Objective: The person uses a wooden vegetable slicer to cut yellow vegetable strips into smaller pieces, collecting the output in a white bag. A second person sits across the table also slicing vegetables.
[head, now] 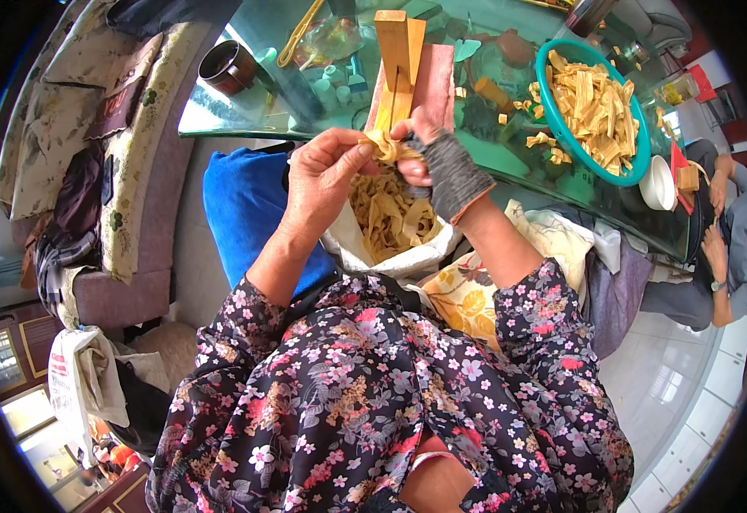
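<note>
My left hand (325,176) pinches one end of a twisted, pale yellow strip (387,149), possibly dried bean curd skin. The other end is in my right hand (440,160), which wears a grey fingerless glove. Both hands are at the near edge of a glass table, just before a wooden stand (394,70) with a thin dark slot or blade in its upright. Under the stand lies a pink cloth (437,83). Directly below my hands, an open white sack (347,247) holds many similar loose strips (396,218).
On the glass table (508,147), a teal basket (548,122) of cut pieces stands to the right, beside a white bowl (657,184). A dark mug (229,67) is at left. Blue fabric (245,211) lies beside the sack. Another person's hands (714,250) are at far right.
</note>
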Demonstrator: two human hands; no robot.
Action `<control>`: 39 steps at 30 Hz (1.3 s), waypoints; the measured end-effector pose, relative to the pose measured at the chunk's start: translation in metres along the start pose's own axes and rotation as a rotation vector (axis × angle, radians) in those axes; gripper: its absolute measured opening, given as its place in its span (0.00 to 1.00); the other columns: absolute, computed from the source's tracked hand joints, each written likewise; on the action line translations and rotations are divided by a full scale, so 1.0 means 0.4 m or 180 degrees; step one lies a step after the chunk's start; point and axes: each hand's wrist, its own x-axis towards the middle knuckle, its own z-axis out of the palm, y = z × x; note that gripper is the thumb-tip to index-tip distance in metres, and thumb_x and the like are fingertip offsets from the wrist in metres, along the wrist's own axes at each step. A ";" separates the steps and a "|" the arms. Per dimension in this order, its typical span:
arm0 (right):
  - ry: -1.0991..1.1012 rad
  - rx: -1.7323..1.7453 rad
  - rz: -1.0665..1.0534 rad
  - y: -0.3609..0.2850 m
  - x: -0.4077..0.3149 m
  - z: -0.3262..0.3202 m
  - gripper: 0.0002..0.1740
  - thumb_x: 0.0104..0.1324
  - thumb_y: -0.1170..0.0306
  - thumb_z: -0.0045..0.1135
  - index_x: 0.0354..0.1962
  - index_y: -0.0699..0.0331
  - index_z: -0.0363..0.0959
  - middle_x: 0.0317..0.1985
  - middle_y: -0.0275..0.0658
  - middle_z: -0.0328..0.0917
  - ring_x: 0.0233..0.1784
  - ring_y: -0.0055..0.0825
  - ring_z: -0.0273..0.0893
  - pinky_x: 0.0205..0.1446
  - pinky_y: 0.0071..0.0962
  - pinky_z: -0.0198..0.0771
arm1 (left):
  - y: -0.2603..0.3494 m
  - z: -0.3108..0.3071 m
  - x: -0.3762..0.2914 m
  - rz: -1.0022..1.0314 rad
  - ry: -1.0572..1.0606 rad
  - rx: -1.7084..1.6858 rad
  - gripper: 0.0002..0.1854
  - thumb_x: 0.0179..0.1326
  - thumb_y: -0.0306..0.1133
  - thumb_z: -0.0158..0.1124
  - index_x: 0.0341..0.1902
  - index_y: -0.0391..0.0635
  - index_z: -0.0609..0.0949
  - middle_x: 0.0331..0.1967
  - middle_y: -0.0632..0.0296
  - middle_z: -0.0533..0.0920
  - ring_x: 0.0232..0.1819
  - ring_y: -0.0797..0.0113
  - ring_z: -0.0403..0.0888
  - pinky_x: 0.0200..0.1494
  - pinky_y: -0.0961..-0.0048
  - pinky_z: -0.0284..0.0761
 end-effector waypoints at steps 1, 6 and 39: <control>-0.0014 0.0041 -0.0096 -0.014 0.002 -0.014 0.23 0.67 0.50 0.46 0.36 0.64 0.67 0.16 0.26 0.60 0.12 0.11 0.55 0.13 0.12 0.50 | 0.010 -0.005 0.000 0.0078 0.0007 -0.0035 0.06 0.60 0.26 0.60 0.38 0.37 0.79 0.26 0.64 0.81 0.28 0.78 0.78 0.35 0.81 0.75; -0.0115 0.0167 -0.0438 -0.052 0.005 -0.047 0.22 0.66 0.51 0.49 0.30 0.63 0.65 0.11 0.27 0.58 0.08 0.13 0.52 0.12 0.13 0.46 | 0.085 -0.029 -0.009 0.0165 -0.0051 0.0053 0.05 0.60 0.27 0.60 0.37 0.38 0.79 0.24 0.65 0.80 0.26 0.79 0.77 0.33 0.81 0.74; -0.0126 -0.1251 -0.0443 -0.022 -0.020 0.006 0.05 0.60 0.69 0.55 0.32 0.60 0.73 0.20 0.25 0.68 0.20 0.10 0.60 0.21 0.13 0.52 | -0.021 -0.164 0.000 0.1748 0.1261 0.2546 0.17 0.54 0.26 0.59 0.49 0.45 0.76 0.45 0.57 0.76 0.50 0.53 0.71 0.52 0.63 0.67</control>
